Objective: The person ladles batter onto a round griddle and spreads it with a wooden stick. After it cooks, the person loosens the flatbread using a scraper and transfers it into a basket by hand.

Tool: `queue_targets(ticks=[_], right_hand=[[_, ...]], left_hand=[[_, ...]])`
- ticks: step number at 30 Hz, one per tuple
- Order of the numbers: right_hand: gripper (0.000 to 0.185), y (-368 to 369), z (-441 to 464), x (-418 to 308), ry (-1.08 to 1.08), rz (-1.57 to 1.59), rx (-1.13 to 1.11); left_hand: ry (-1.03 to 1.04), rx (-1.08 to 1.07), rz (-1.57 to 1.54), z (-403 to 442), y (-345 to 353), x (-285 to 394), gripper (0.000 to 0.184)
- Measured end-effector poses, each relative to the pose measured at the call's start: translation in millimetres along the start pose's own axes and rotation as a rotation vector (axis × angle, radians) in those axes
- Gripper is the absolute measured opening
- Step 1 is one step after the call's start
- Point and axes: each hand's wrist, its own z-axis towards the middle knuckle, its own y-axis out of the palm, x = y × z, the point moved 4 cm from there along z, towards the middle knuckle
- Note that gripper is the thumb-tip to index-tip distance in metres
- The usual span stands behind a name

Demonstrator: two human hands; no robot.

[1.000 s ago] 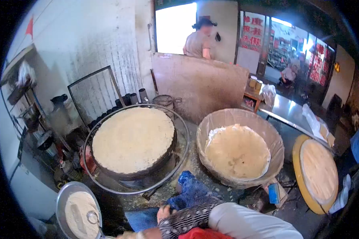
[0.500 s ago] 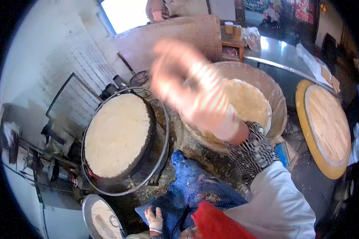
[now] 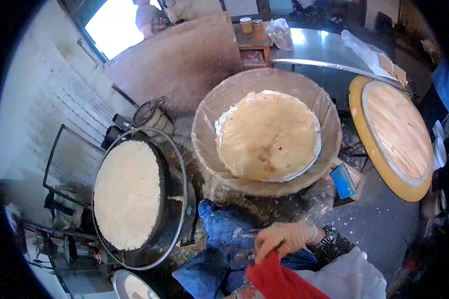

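My right hand (image 3: pixel 282 240), in a striped glove, is low in front of my body with its fingers curled round the upper edge of a red cloth (image 3: pixel 284 279). The cloth hangs over my lap beside the blue checked fabric (image 3: pixel 214 259) on my legs. My left hand is out of view. At the left, a pale round sheet of batter (image 3: pixel 127 194) covers a dark griddle inside a metal ring (image 3: pixel 183 199). Ahead, a large lined basket (image 3: pixel 209 149) holds round, browned flatbread (image 3: pixel 269 134) on a white cloth edge.
A round wooden lid (image 3: pixel 396 127) with a yellow rim leans at the right. Near the basket stands a blue box (image 3: pixel 343 182). A metal basin (image 3: pixel 129 286) of pale powder or batter is at lower left. Jars (image 3: pixel 246 25) and a metal counter (image 3: pixel 314 45) are behind.
My right hand has come down from above the basket to the red cloth and closed on it. My left hand has left the view. The camera has turned somewhat rightward.
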Motion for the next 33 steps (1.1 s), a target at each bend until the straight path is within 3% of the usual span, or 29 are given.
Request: queue_targets(ticks=[4, 6, 9, 12, 15, 21, 27, 33], right_hand=[[0.061, -34, 22, -36, 0.002, 0.111, 0.479], [0.057, -34, 31, -38, -0.08, 0.19, 0.625], [0.05, -22, 46, -28, -0.042, 0.111, 0.723], [0.045, -15, 47, -18, 0.19, 0.108, 0.713], [0.035, -19, 62, -37, 0.011, -0.019, 0.851], [0.03, -37, 75, -59, -0.064, -0.182, 0.98], [0.025, -51, 174, -96, -0.218, -0.34, 0.82], [0.02, 20, 271, -95, -0.32, -0.141, 0.089]], left_hand=[[-0.033, 0.025, 0.037, 11, -8, -13, 0.03], [-0.04, 0.038, 0.037, 13, -13, -18, 0.031], [-0.046, 0.066, 0.03, 11, -19, -29, 0.031], [-0.042, 0.095, 0.014, 6, -31, -36, 0.031], [-0.035, 0.13, 0.005, -6, -41, -52, 0.031], [-0.064, 0.228, -0.055, -58, -58, -88, 0.032], [-0.07, 0.265, -0.038, -65, -46, -108, 0.032], [-0.023, 0.158, 0.011, -64, -27, -112, 0.033]])
